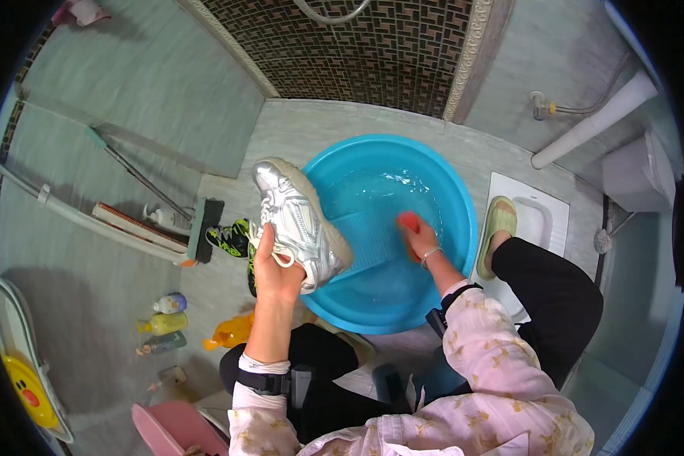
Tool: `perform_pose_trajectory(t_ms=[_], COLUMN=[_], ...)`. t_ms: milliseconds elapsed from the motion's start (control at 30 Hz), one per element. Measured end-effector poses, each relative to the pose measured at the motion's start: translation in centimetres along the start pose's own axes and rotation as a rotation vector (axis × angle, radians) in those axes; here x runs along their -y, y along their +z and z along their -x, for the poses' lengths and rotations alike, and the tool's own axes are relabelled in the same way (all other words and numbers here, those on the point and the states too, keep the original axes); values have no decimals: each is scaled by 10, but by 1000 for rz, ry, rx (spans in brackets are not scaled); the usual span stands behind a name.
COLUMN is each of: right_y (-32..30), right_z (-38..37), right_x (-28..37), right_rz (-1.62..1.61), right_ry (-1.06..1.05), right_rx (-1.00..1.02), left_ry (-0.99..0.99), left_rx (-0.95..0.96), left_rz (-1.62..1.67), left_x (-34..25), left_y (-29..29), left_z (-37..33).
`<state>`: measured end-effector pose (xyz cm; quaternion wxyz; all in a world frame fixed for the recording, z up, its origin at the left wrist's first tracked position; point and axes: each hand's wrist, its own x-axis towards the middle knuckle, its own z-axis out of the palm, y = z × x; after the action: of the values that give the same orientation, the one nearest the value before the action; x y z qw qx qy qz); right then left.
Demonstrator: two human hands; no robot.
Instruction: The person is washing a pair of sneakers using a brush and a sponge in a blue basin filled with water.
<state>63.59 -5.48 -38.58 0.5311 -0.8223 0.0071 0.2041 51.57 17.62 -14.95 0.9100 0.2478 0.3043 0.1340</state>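
A silver sneaker (292, 216) with white laces is gripped in my left hand (276, 277), tilted with its toe up and away from me. It is held over the left rim of a large blue basin (387, 140). Over the basin's right half, my right hand (423, 242) is closed on a small red rounded object (409, 222); its kind is mostly hidden by the fingers. Water with bright ripples lies in the basin, and a ribbed blue washboard (361, 235) slants into it.
A black-and-green shoe (229, 237) lies left of the basin beside a long-handled floor brush (204, 228). Several bottles (163, 324) and an orange container (232, 331) are nearer. Right stands a white squat toilet (549, 216), with my green slipper (500, 220) on its edge. A pink basin (176, 425) is near left.
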Motion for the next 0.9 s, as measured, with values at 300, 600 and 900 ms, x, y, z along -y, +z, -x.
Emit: perform_pose_trajectory(t_ms=[300,600,900], right_y=[29,39,20], right_z=[43,82,63], right_x=[277,186,263], right_rz=[-497,-150,-219], right_ry=[-574,-792,-770], right_rx=[247,-24,40], left_ry=[-19,68,93], left_rx=[-36,86,48], left_rz=[-61,26,-64], left_x=[1,0,-6], left_y=[6,7,11], left_z=[5,2,8])
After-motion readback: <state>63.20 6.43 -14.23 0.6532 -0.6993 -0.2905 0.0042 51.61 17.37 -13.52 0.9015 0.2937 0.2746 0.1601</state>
